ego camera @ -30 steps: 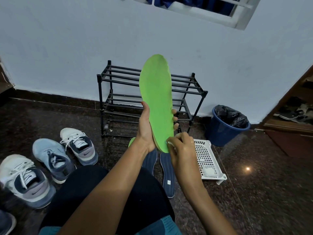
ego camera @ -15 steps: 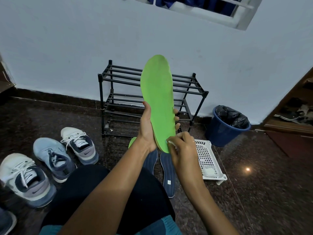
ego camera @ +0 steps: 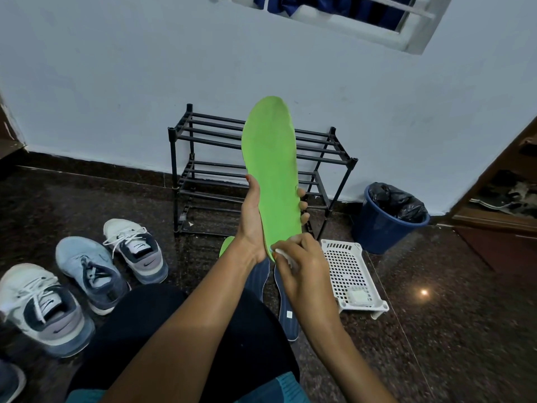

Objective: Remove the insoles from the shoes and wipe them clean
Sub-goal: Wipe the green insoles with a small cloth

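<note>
The left hand [ego camera: 252, 225] grips the green insole [ego camera: 270, 170] at its lower half, thumb along the left edge and fingertips curled round the right edge. It holds the insole upright in front of the shoe rack [ego camera: 203, 170], which exposes the full face and probably braces the thin sheet against bending. The right hand [ego camera: 302, 267] has its fingers curled round a small white wipe [ego camera: 286, 255] pressed on the heel end, a likely start for a stroke toward the toe. Two dark insoles [ego camera: 284, 301] lie on the floor beneath the hands, apart from the shoes [ego camera: 87, 271] at near left.
</note>
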A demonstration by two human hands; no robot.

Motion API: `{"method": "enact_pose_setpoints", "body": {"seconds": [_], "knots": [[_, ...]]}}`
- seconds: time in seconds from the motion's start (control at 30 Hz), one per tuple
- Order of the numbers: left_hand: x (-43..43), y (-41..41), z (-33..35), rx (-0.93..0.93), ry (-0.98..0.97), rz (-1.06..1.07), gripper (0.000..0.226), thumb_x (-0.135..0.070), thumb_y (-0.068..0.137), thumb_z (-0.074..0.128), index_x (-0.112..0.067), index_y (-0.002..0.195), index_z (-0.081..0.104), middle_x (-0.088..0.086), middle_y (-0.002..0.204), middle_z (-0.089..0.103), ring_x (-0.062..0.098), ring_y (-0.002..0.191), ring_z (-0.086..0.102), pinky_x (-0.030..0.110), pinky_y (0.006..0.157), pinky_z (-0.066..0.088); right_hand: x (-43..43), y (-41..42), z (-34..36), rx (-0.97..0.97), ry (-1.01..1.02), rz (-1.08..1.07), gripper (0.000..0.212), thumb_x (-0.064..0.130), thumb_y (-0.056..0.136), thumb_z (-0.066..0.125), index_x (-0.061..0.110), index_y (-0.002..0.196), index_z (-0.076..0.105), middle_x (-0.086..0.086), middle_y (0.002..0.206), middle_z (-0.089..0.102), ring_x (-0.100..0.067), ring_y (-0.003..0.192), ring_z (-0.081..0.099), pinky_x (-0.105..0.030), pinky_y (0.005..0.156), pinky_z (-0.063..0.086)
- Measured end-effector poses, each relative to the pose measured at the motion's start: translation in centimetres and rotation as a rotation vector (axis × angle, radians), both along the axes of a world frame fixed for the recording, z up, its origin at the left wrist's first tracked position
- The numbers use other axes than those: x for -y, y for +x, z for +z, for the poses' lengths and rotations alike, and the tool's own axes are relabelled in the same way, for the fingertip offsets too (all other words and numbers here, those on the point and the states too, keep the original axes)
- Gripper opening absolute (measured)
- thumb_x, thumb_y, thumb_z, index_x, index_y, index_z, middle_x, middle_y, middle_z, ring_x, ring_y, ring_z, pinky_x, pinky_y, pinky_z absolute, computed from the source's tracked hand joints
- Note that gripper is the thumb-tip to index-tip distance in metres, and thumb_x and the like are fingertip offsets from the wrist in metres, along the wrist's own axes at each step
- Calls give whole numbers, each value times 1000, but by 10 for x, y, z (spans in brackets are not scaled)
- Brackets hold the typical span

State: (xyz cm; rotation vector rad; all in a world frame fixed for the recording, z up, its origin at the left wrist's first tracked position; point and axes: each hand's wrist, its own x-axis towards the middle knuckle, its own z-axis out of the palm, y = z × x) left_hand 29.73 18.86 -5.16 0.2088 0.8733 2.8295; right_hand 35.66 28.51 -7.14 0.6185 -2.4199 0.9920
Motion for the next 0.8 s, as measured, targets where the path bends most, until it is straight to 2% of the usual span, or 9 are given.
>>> {"method": "enact_pose_setpoints", "body": {"seconds": [0.13,0.23,0.4,0.57,0.73,0.8], "knots": [[0,1,0,-16,-37,-2,90,-72,89,13,-8,83,76,8,84,66,18,68,60,30,63,53,-3,-10,-1,-55,29,-120,12,-6,80,60,3,84,67,1,82,44,-19,77,46,-1,70,28],[1,1,0,-10,-57,7,89,-71,89,12,-6,89,72,9,84,66,19,69,60,30,64,53,-1,-15,0,-86,34,-195,15,-10,78,62,2,86,67,0,83,44,-17,78,43,2,73,26],[2,0,-1,4,-55,-10,86,-72,89,12,-2,100,62,8,85,65,18,68,59,29,61,54,8,-10,-5,-50,-49,-100,17,3,81,55,3,92,68,0,85,49,-19,79,50,0,73,29],[1,-1,-2,11,-36,8,84,-71,89,16,-3,101,64,9,87,66,18,71,58,30,63,53,4,-1,-1,53,-118,33,18,8,81,55,7,92,70,-3,84,56,-20,81,55,-8,70,37],[0,1,0,4,-44,-12,89,-72,89,14,-4,91,72,10,84,66,19,69,61,30,64,55,-1,-9,1,-26,-31,-55,13,-1,80,59,5,87,69,0,82,49,-19,78,48,-2,72,30],[0,1,0,-4,-63,-14,88,-71,89,12,-3,97,68,10,85,67,19,70,62,31,66,55,0,-15,2,-64,0,-140,13,-5,80,62,3,89,69,-1,84,48,-17,79,45,1,74,26]]}}
